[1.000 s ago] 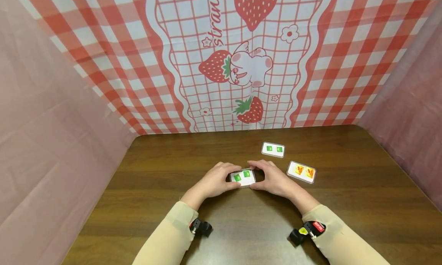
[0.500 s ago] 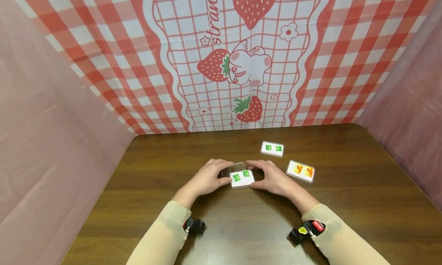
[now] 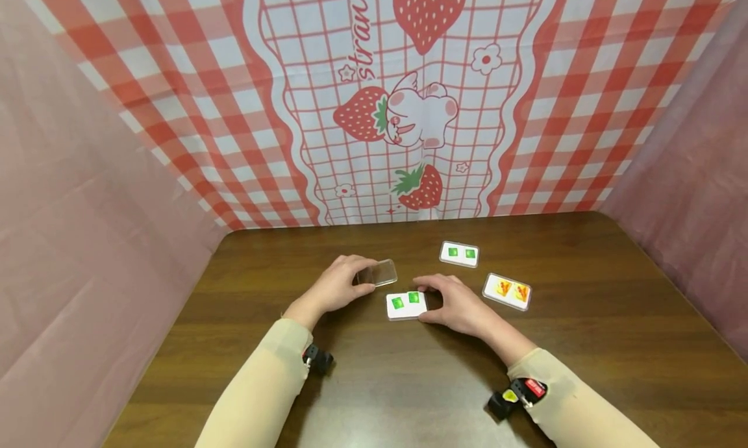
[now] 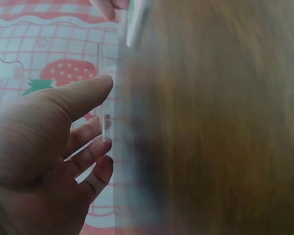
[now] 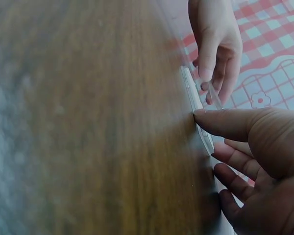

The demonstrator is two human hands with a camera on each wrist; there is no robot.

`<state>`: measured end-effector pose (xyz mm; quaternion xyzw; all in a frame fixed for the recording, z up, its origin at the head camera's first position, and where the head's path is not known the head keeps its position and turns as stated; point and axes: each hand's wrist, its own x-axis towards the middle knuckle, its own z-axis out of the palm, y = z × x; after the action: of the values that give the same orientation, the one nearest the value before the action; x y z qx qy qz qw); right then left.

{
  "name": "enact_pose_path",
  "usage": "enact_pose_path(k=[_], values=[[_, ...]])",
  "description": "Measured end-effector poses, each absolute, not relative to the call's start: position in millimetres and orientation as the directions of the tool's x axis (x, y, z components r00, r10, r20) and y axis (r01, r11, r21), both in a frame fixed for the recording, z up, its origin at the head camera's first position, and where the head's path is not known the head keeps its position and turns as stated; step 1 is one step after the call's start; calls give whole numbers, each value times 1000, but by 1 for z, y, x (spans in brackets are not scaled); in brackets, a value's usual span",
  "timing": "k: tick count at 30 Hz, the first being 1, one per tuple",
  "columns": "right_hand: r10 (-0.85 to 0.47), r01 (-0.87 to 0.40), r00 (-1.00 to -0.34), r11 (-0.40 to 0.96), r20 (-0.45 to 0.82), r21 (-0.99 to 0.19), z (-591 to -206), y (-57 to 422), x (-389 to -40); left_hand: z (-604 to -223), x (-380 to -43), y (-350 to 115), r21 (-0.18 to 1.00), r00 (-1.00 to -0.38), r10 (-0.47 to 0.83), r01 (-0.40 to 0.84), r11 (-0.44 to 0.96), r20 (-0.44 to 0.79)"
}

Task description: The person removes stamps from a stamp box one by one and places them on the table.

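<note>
Lid was off, as I read it: left hand (image 3: pixel 336 282) pinched the clear plastic cover (image 3: pixel 384 273) between thumb and fingers, just beyond and left of the open card case (image 3: pixel 406 309). Case lay on the wooden table (image 3: pixel 374 383), right hand (image 3: pixel 458 303) holding its right end, thumb on the near edge, forefinger at the far corner. Its two green squares were out of line; the pair in the far green case (image 3: pixel 460 254) stood level. Orange-picture case (image 3: pixel 507 291) sat right of the right hand.

Next move probably called for parking the cover, then straightening the squares, right hand steadying the case.

Couldn't tell: whether the cover touched the table, how firm the right forefinger's contact was. Cover's left end was behind fingers; wrist views smeared the tabletop; left wrist view cut the case off up top.
</note>
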<state>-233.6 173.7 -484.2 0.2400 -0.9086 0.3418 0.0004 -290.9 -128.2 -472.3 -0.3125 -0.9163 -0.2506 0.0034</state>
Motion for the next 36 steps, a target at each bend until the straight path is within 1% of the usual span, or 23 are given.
enact_pose_path(k=[6,7,12,19,21,26,30,31,32,36], values=[[-425,-429,-890,657,166,-620,-481,171,-232,-478,-300,-132,428,-796,579,592,683,176],[-422,-428,-891,660,166,-618,-480,170,-232,-470,-294,-128,425,-806,570,576,698,157],[-411,-414,-899,678,154,-607,-480,165,-232,-472,-297,-128,387,-810,573,572,723,127],[-406,-414,-901,694,154,-589,-481,162,-232,-476,-300,-131,365,-792,590,601,711,155],[-405,-414,-901,696,156,-587,-481,162,-232,-476,-301,-130,357,-792,593,601,715,146],[-405,-424,-898,694,172,-581,-481,162,-232,-474,-300,-127,357,-810,578,571,739,99],[-414,-440,-891,696,184,-567,-480,161,-231,-473,-300,-128,373,-812,575,565,736,96],[-415,-441,-891,698,183,-565,-480,160,-231,-481,-306,-131,375,-802,587,581,722,113],[-416,-441,-891,699,181,-563,-480,160,-231,-481,-306,-131,379,-801,587,582,720,116],[-410,-429,-896,703,169,-567,-481,159,-231,-481,-305,-130,385,-806,583,572,724,103]])
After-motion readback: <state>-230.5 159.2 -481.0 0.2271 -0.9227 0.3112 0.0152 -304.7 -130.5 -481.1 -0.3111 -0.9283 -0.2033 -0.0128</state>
